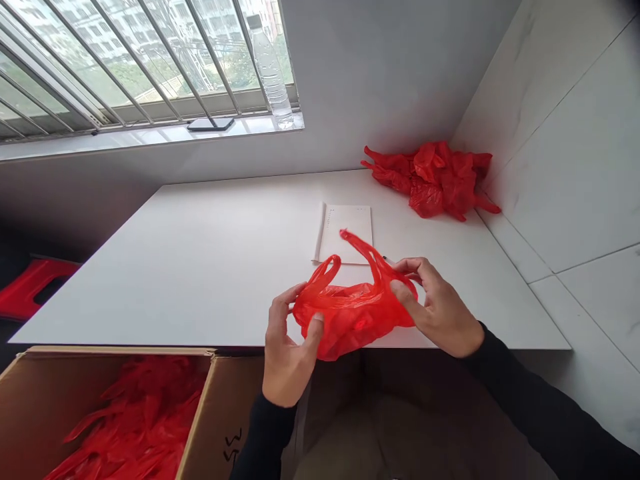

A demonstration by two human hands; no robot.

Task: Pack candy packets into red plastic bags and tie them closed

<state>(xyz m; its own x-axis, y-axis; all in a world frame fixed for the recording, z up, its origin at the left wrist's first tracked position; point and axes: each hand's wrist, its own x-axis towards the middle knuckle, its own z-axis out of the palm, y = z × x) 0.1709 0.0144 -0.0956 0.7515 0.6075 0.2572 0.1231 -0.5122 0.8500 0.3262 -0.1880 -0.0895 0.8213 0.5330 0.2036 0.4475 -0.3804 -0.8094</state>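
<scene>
Between my two hands, over the front edge of the white table, is a thin red plastic bag with its two loop handles pointing up and away from me. My left hand grips the bag's left side, thumb in front and fingers partly hidden behind it. On the right side my right hand pinches the bag between thumb and fingers. Behind the bag lies an open notepad with its cover folded to the left; a pen tip shows near my right fingers.
A heap of crumpled red bags lies in the table's far right corner. At lower left stands an open cardboard box holding many red bags. The windowsill carries a phone and a clear bottle. A red plastic stool is at left.
</scene>
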